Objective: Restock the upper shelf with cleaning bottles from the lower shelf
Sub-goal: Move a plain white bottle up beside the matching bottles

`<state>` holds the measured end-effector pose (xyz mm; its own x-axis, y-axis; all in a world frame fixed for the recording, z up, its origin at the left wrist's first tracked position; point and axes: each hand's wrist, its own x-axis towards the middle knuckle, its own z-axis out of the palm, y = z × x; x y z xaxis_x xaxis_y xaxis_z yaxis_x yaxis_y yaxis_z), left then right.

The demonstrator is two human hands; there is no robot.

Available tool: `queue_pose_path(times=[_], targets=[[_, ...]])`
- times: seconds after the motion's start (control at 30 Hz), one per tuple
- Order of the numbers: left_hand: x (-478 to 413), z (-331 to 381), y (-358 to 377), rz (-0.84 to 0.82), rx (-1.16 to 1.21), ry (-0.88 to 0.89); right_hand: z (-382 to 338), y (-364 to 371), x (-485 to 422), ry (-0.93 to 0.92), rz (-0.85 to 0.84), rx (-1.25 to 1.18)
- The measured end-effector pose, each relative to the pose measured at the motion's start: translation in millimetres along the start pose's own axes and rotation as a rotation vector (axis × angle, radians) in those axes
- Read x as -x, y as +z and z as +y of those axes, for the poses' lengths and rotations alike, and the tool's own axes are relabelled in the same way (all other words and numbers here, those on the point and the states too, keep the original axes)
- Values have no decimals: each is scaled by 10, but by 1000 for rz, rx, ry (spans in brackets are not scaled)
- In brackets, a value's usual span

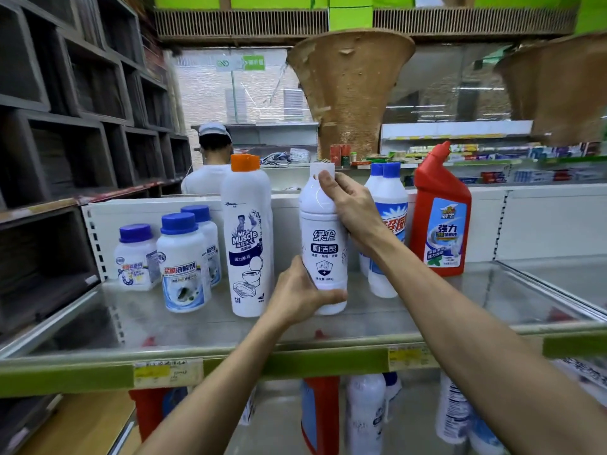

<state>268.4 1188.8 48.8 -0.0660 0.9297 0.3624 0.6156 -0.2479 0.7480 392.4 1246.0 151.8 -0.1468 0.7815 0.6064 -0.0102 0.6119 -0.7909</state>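
White, white-capped bottle (pixel 323 244) upright on glass upper shelf (pixel 377 318).

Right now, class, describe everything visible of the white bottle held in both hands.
The white bottle, glossy plastic by its look, has a white cap, rounded shoulders and dark blue printing. It is upright over the upper shelf, between the orange-capped bottle and blue-capped bottles. The left hand holds its base; the right hand holds its neck and shoulder.

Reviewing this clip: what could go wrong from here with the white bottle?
1. The left hand grips the base of the white bottle, close beside the tall orange-capped bottle, which might get knocked over.
2. The right hand on its neck overlaps the blue-capped bottles; pulling away might tip them.
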Motion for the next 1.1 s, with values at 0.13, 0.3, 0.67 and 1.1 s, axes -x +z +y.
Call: queue_pose_path(times=[0.13, 0.3, 0.67, 1.1], targets=[[-101, 14, 61, 22, -20, -22, 90, 5, -113, 8, -1, 75], [-195, -9, 77, 10, -69, -25, 151, -10, -179, 3, 3, 105], [360, 153, -41, 235, 192, 105, 34, -66, 313, -190, 245, 161], [1679, -276, 169, 266, 847, 191, 337, -371, 2162, 56, 109, -710]])
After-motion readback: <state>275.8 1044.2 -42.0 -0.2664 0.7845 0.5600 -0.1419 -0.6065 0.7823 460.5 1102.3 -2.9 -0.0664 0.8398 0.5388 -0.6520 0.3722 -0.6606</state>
